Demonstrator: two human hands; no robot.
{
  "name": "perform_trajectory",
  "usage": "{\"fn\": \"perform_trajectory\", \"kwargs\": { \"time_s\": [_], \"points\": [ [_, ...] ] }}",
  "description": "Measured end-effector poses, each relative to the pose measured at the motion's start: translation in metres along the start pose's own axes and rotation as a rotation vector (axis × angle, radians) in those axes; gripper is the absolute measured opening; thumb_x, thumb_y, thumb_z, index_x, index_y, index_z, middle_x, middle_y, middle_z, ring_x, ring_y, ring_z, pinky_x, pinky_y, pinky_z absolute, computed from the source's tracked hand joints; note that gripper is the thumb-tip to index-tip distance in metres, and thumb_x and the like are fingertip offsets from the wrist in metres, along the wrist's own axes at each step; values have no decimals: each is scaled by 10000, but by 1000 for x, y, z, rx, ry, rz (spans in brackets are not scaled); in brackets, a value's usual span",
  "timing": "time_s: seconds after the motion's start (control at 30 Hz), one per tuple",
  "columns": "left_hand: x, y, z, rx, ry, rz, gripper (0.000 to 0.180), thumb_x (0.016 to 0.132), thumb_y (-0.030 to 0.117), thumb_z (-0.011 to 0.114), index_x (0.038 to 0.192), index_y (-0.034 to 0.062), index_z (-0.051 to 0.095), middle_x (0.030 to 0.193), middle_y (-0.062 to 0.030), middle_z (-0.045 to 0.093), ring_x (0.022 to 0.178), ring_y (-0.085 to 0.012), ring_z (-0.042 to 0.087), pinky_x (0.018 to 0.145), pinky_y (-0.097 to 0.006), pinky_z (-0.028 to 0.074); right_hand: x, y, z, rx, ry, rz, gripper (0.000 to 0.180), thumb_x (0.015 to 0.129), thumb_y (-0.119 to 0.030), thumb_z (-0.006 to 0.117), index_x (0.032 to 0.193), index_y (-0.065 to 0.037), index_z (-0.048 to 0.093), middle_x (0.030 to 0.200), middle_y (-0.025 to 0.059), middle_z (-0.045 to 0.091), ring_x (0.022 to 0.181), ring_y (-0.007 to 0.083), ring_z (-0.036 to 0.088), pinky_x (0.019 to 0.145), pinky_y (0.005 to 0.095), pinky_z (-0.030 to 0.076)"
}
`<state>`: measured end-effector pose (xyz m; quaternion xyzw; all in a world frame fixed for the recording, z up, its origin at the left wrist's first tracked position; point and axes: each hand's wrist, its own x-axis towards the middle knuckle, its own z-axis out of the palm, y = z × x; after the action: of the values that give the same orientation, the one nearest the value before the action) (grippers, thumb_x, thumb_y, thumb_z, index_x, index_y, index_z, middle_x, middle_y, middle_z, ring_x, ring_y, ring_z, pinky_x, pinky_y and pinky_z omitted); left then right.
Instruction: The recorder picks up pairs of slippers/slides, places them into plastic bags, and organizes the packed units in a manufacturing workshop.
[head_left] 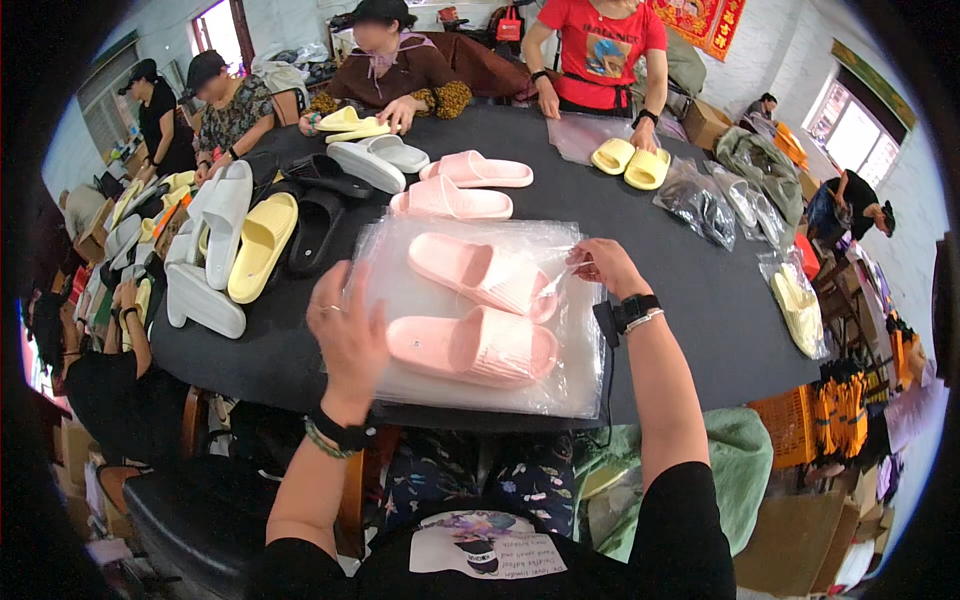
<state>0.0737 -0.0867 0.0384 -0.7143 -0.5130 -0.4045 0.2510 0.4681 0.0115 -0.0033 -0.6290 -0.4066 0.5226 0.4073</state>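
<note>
There is just the one view, taken from a camera on the person's head, looking steeply down and forward over a round dark table (640,230). It sits close: the person's own forearms rise from the near edge, and the stack of clear bags (480,390) lies right under it. The wide lens bends the room toward a dark rim. Far across the table it takes in other people seated and standing; to the right, windows and a cluttered floor; to the left, more workers.
</note>
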Motion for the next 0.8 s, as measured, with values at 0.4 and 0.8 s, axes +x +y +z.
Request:
{"fn": "perform_trajectory", "kwargs": {
  "time_s": [0.4,0.8],
  "points": [
    [-75,154,39,-519,-479,717,345,807,191,544,1056,-16,664,1146,-164,646,1182,-328,550,1062,-472,361,3,-2,1,-56,22,-4,258,937,-217,500,912,-27,673,866,55,672,724,175,649,686,285,513],
    [-87,192,62,-587,-395,762,333,813,159,539,1048,-54,641,1115,-190,649,1097,-323,609,1034,-435,435,58,22,-2,-234,97,-183,253,929,-126,508,790,26,656,701,93,641,559,192,636,474,311,462]
  ]
}}
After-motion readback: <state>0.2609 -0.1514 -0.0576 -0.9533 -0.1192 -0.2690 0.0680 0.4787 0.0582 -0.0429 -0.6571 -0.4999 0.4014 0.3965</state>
